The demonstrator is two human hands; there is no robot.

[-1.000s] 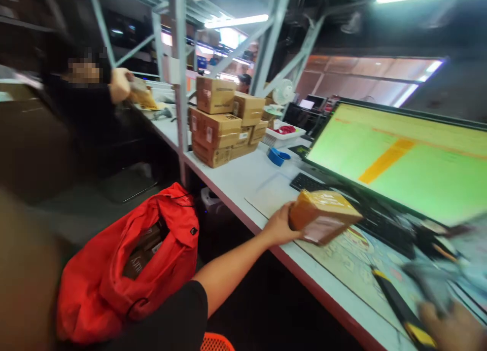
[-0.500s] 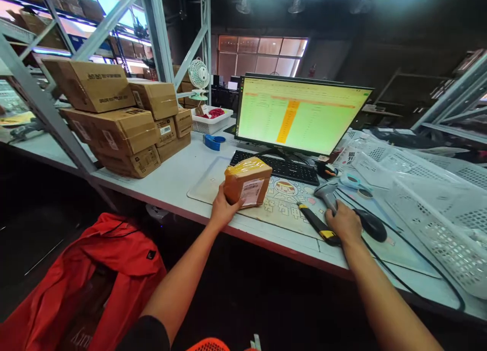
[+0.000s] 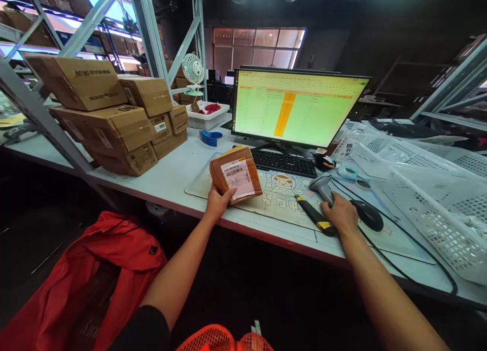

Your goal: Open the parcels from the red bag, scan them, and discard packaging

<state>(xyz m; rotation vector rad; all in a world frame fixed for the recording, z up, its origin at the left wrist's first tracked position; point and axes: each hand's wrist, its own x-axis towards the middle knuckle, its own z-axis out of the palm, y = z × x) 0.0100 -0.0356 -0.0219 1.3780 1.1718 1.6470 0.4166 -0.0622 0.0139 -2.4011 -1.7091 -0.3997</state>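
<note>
A small brown cardboard box is gripped by my left hand at its lower left corner, thumb across the front. Its white barcode label faces me, and the box is tilted just above the desk mat. My right hand is wrapped round the handle of a grey barcode scanner, which lies low over the mat, its head pointing away to the left. Beside that hand are a black and yellow utility knife on the left and a black mouse on the right.
Behind the box stand a keyboard and a lit monitor. Several cartons are stacked at left, near a blue tape dispenser. White plastic baskets fill the right side. A black cable crosses the desk. A red jacket hangs below left.
My left hand has tipped the box back and turned it, so its label now faces up towards me. The right hand stays on the scanner. The view has shifted slightly.
</note>
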